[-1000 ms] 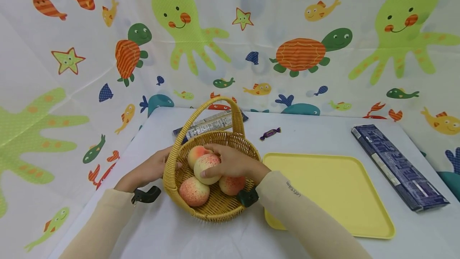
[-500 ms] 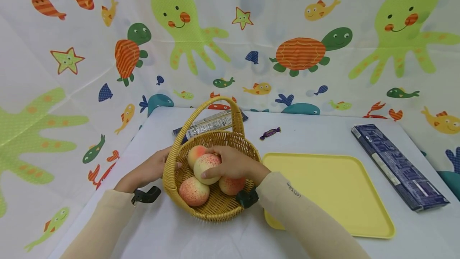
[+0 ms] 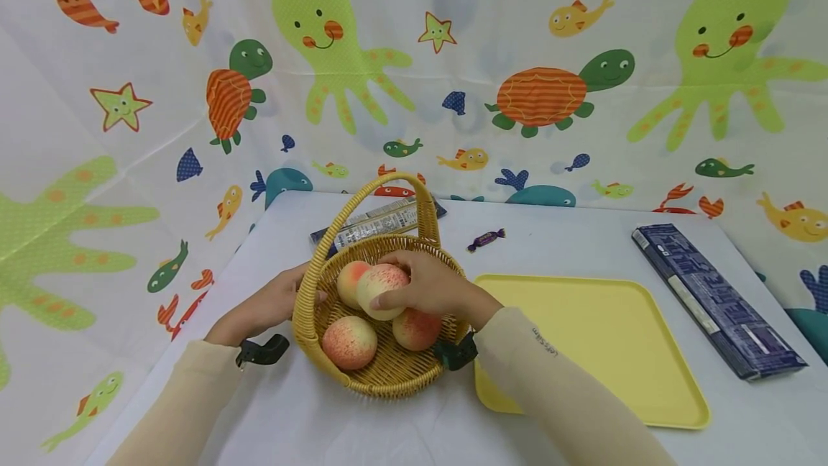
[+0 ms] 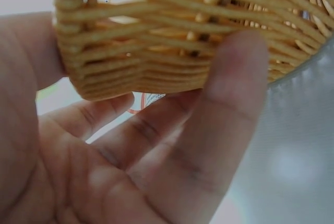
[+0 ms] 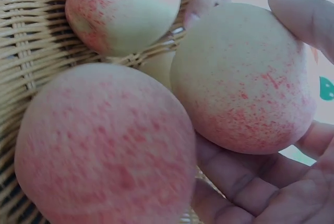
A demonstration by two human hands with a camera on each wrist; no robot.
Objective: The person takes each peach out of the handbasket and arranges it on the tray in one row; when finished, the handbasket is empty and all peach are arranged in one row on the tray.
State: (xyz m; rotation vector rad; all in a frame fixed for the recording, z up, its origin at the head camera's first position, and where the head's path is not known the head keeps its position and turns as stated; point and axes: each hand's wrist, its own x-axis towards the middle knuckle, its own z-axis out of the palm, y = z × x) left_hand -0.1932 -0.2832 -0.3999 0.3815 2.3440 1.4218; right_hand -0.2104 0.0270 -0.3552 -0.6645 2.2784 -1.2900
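A woven yellow basket (image 3: 388, 372) with a hoop handle stands on the white table. My right hand (image 3: 423, 286) reaches into it and grips one pink-and-cream peach (image 3: 382, 290), held just above the others. In the right wrist view that peach (image 5: 242, 78) sits between my palm and a fingertip (image 5: 302, 15), close beside two more peaches (image 5: 104, 140) (image 5: 122, 10). Three peaches lie in the basket (image 3: 350, 341) (image 3: 417, 329) (image 3: 349, 282). My left hand (image 3: 274, 304) holds the basket's left side, fingers along its woven wall (image 4: 172, 41).
A flat yellow tray (image 3: 601, 344) lies just right of the basket. A long dark blue packet (image 3: 718, 300) sits at the far right, another packet (image 3: 382, 221) behind the basket, and a wrapped candy (image 3: 486, 239) near the back. A sea-creature cloth walls the table.
My right hand has lifted the gripped peach a little up and to the right inside the basket. The left hand and basket stayed put.
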